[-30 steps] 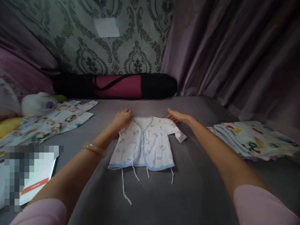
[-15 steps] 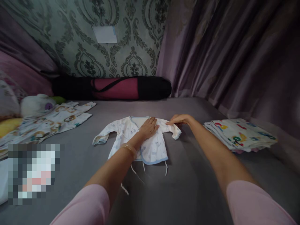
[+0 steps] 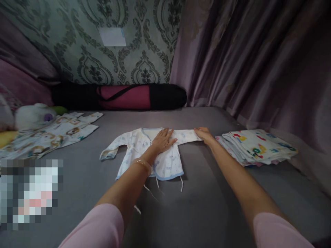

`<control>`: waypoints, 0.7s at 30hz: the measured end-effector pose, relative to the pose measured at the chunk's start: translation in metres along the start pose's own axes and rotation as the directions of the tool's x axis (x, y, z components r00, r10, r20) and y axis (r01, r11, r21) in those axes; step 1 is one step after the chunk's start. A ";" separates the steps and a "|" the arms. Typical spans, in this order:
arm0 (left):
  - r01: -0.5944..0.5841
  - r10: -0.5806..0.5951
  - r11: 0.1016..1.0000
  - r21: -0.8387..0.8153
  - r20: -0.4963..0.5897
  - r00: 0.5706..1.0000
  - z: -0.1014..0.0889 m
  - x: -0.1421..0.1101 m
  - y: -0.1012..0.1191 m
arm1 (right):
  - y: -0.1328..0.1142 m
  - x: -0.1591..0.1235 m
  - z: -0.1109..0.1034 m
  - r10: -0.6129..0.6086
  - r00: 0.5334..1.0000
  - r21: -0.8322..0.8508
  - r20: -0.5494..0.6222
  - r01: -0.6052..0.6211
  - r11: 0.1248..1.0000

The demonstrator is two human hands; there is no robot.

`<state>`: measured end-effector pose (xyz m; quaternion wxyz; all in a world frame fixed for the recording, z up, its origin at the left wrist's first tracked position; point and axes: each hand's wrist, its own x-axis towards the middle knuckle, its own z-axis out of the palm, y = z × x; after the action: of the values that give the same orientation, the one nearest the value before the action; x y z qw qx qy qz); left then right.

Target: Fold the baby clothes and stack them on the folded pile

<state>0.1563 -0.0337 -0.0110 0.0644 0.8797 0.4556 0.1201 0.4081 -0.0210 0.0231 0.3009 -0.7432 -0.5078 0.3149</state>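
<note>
Left hand point(image 3: 163, 140) spread flat on the chest of a small white jacket point(image 3: 167, 160), right hand point(image 3: 203, 133) pinching the cuff of its outstretched sleeve. The jacket lies beneath the hands on a grey sheet point(image 3: 201, 206). Folded cloths point(image 3: 261, 146) sit right of the right hand; a black-and-pink bag point(image 3: 124, 97) lies beyond both hands.

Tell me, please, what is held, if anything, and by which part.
The right hand holds the white shirt by the end of one sleeve; the left hand lies flat on its front.

Left hand point(image 3: 163, 140) flat, right hand point(image 3: 203, 133) pinching.
</note>
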 end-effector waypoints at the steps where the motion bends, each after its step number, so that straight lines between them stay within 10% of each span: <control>1: 0.005 -0.006 1.000 0.008 0.014 1.000 0.000 0.000 0.000 | 0.001 -0.003 0.002 0.006 0.999 -0.035 -0.042 -0.007 0.999; 8: 0.046 -0.048 0.998 0.037 0.068 0.997 -0.001 0.001 0.002 | 0.003 -0.029 0.015 -0.195 0.969 -0.704 -0.150 0.034 0.709; 17: 0.030 -0.031 0.999 0.017 0.036 0.999 0.002 0.001 0.000 | -0.004 -0.029 0.006 -0.082 0.969 -0.725 -0.232 -0.116 0.679; 21: 0.026 -0.026 1.000 0.003 -0.008 1.000 0.006 0.002 -0.003 | -0.022 -0.040 0.033 -0.424 0.901 -0.792 -0.092 0.192 0.580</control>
<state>0.1570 -0.0307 -0.0170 0.0628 0.8733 0.4674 0.1222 0.3590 -0.0481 0.0256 0.0741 -0.7342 -0.6684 -0.0931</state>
